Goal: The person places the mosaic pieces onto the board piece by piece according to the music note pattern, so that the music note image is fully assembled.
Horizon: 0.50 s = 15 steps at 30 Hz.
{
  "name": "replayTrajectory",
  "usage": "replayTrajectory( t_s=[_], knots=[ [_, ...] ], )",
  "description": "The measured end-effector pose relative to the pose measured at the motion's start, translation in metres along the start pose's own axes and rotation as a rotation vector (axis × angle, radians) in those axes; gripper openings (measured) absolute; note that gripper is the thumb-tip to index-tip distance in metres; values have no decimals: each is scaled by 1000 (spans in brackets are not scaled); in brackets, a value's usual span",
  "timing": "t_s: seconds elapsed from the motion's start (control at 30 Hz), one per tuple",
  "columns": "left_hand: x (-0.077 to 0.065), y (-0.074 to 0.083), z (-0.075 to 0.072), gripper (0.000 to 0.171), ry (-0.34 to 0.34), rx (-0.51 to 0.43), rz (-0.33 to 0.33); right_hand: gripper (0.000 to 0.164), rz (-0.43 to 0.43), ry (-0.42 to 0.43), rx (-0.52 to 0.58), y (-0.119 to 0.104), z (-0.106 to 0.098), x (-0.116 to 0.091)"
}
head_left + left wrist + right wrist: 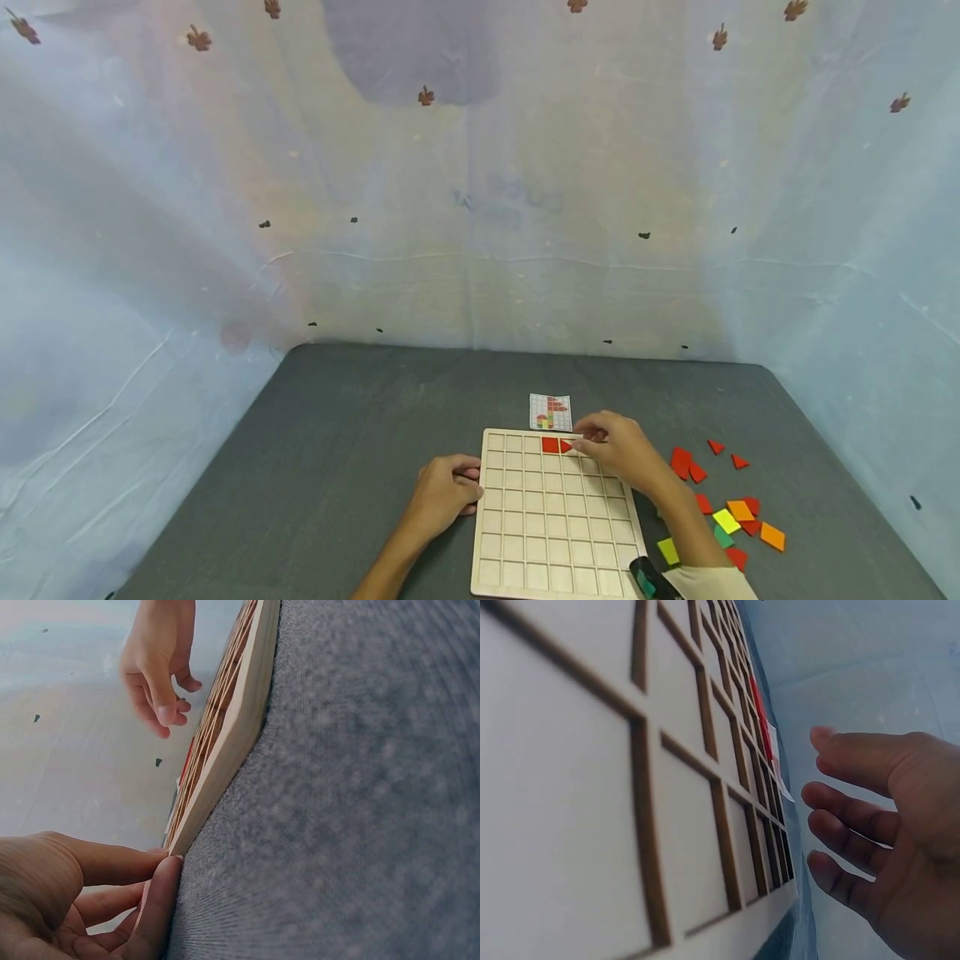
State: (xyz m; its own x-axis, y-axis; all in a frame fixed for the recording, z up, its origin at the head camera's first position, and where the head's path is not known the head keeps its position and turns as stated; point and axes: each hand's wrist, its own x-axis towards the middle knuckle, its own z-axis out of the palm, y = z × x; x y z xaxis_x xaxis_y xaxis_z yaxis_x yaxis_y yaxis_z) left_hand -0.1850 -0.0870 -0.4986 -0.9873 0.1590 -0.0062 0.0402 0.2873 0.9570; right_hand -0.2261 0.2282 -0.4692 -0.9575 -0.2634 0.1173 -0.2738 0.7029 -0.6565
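A light wooden grid board [525, 526] lies flat, its square cells framed by raised strips. My left hand [447, 490] pinches the board's left edge; the left wrist view has thumb and finger [154, 904] at the corner of the wooden edge [238, 735]. Near the top row sit a red square tile [550, 445] and, to its right, a red triangle tile [566, 447]. Over the upper right of the board is my right hand [622, 450], its fingertips close to the triangle. In the right wrist view, its loosely bent fingers [847, 881] hold nothing.
Behind the board lies a printed pattern card [540, 412]. Scattered right of it are red tiles [681, 462], orange tiles [772, 537], yellow tiles [726, 521] and a green tile [723, 537]. The dark grey table [360, 417] ends at a pale sheet [480, 292].
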Motion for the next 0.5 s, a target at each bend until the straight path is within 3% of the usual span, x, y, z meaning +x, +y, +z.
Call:
replayTrajectory(
  t_s=[0.33,0.5],
  knots=[
    [0,-1,-1,38,-2,1,4,26,30,61,-27,-4,-17,-15],
    [0,-1,-1,38,-2,2,0,29,16,97,-67,5,-26,-21]
  ],
)
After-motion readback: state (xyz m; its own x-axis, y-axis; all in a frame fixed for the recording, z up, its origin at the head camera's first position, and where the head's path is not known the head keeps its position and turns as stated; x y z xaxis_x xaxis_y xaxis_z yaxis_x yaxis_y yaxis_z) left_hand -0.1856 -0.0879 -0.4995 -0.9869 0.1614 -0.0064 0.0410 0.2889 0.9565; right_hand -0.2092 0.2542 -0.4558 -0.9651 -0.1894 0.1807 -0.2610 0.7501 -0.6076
